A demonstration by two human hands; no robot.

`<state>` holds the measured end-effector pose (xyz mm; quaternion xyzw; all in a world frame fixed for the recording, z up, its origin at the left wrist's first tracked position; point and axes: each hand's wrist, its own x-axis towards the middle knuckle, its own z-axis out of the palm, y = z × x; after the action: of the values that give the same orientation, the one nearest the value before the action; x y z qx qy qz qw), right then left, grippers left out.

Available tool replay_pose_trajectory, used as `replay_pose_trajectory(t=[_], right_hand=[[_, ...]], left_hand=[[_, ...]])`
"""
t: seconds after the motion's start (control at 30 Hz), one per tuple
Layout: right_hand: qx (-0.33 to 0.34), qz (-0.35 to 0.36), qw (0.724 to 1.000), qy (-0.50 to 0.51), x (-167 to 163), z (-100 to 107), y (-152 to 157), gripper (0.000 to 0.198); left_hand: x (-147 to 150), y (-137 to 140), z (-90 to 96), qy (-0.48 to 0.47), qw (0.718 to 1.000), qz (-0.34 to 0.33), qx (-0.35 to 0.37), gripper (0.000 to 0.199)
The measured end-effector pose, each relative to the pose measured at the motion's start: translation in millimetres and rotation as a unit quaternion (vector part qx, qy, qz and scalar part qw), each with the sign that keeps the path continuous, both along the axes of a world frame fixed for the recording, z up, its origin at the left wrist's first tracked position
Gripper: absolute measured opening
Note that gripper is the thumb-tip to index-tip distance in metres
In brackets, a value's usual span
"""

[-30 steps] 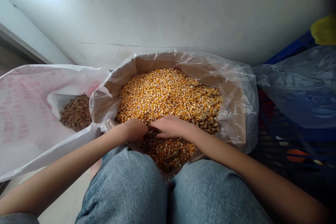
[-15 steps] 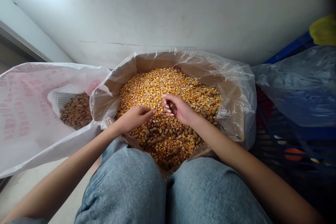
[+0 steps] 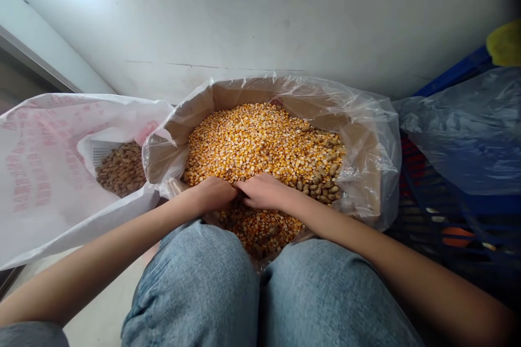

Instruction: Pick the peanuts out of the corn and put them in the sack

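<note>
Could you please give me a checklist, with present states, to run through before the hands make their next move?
1. Clear liner spread open in the cardboard box: ok.
2. White bag beside the box open enough to show its brown nuts: ok.
3. Corn kernels and peanuts apart in the box: not ok, they lie mixed.
4. Left hand holding something: cannot tell, its grip is hidden.
5. Right hand holding something: cannot tell, likewise hidden.

Corn (image 3: 260,141) is yellow-orange, peanuts (image 3: 324,191) brown, the white sack (image 3: 61,190) pink-lettered.
</note>
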<state>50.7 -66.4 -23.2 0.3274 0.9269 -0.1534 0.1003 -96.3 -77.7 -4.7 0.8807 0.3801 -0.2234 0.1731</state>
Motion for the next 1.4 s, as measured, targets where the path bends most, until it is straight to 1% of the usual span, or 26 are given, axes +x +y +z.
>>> replay_pose_trajectory(t=[0.07, 0.17, 0.23, 0.3, 0.37, 0.4, 0.43, 0.5, 0.57, 0.63, 0.7, 0.77, 0.8, 0.87, 0.9, 0.97, 1.0, 1.03, 1.1, 1.17, 1.2, 1.23, 1.27, 1.3, 1.33, 1.4], right_hand=[[-0.022, -0.036, 0.999, 0.02, 5, 5, 4, 0.023], [-0.075, -0.106, 0.989, 0.07, 15, 11, 10, 0.02], [-0.09, -0.124, 0.983, 0.097, 19, 12, 12, 0.02], [-0.082, -0.101, 0.987, 0.091, 19, 11, 12, 0.025], [-0.058, -0.057, 0.995, 0.052, 16, 8, 9, 0.033], [-0.043, -0.039, 0.998, 0.029, 13, 7, 7, 0.035], [-0.027, -0.025, 0.999, 0.01, 11, 6, 6, 0.037], [0.0, -0.009, 1.0, -0.008, 6, 4, 3, 0.036], [0.018, 0.004, 1.0, -0.006, 2, 1, 1, 0.034], [0.028, 0.017, 0.999, 0.003, -1, -2, 0, 0.03], [0.03, 0.022, 0.999, 0.01, -3, -4, -1, 0.028], [0.017, -0.001, 1.0, 0.023, -3, -4, 0, 0.026], [0.001, -0.029, 0.999, 0.04, -3, -3, 1, 0.026], [-0.063, -0.104, 0.986, 0.11, 1, 1, 4, 0.025], [-0.114, -0.143, 0.97, 0.161, 3, 5, 7, 0.025], [-0.232, -0.211, 0.909, 0.275, 10, 11, 13, 0.026], [-0.286, -0.239, 0.868, 0.327, 14, 14, 16, 0.027], [-0.328, -0.266, 0.827, 0.372, 18, 17, 19, 0.029], [-0.378, -0.311, 0.753, 0.44, 23, 21, 24, 0.031], [-0.407, -0.332, 0.701, 0.483, 25, 22, 26, 0.029], [-0.416, -0.333, 0.686, 0.496, 25, 22, 26, 0.028], [-0.422, -0.33, 0.681, 0.5, 24, 21, 26, 0.028], [-0.42, -0.325, 0.688, 0.494, 22, 19, 25, 0.028], [-0.409, -0.319, 0.711, 0.476, 20, 18, 23, 0.03], [-0.386, -0.307, 0.746, 0.449, 18, 16, 22, 0.032], [-0.304, -0.262, 0.835, 0.377, 14, 11, 18, 0.035]], left_hand=[[0, 1, 4.4, -0.021, 0.999, 0.031, -0.003, 0.022], [-2, 2, 13.2, -0.107, 0.987, 0.12, -0.015, 0.025], [-4, 4, 18.1, -0.182, 0.965, 0.19, -0.013, 0.025], [-6, 6, 21.1, -0.257, 0.931, 0.259, -0.014, 0.024], [-8, 8, 22.8, -0.339, 0.879, 0.33, -0.054, 0.023], [-9, 9, 23.6, -0.384, 0.843, 0.364, -0.098, 0.023], [-10, 10, 24.5, -0.426, 0.8, 0.394, -0.154, 0.024], [-13, 12, 27.1, -0.497, 0.7, 0.439, -0.264, 0.025], [-15, 13, 30.6, -0.541, 0.614, 0.467, -0.335, 0.027], [-16, 15, 33.8, -0.563, 0.562, 0.488, -0.359, 0.028], [-16, 16, 35.2, -0.568, 0.537, 0.504, -0.367, 0.026], [-16, 16, 34.2, -0.561, 0.53, 0.517, -0.369, 0.023], [-16, 16, 33.0, -0.555, 0.535, 0.521, -0.365, 0.022], [-16, 15, 30.4, -0.542, 0.565, 0.52, -0.342, 0.017], [-15, 14, 29.4, -0.533, 0.586, 0.512, -0.332, 0.015], [-16, 13, 29.6, -0.505, 0.619, 0.487, -0.353, 0.014], [-17, 13, 30.9, -0.49, 0.623, 0.473, -0.383, 0.015], [-17, 13, 32.8, -0.48, 0.616, 0.463, -0.419, 0.014], [-20, 15, 37.4, -0.482, 0.576, 0.459, -0.475, 0.016], [-22, 18, 40.9, -0.503, 0.533, 0.473, -0.49, 0.028], [-22, 18, 41.5, -0.512, 0.521, 0.481, -0.484, 0.034], [-22, 19, 41.3, -0.517, 0.519, 0.489, -0.473, 0.037], [-22, 19, 40.5, -0.517, 0.529, 0.495, -0.457, 0.038], [-21, 19, 39.1, -0.514, 0.547, 0.497, -0.435, 0.037], [-20, 18, 37.6, -0.509, 0.571, 0.495, -0.412, 0.035], [-18, 16, 34.8, -0.495, 0.635, 0.473, -0.358, 0.029]])
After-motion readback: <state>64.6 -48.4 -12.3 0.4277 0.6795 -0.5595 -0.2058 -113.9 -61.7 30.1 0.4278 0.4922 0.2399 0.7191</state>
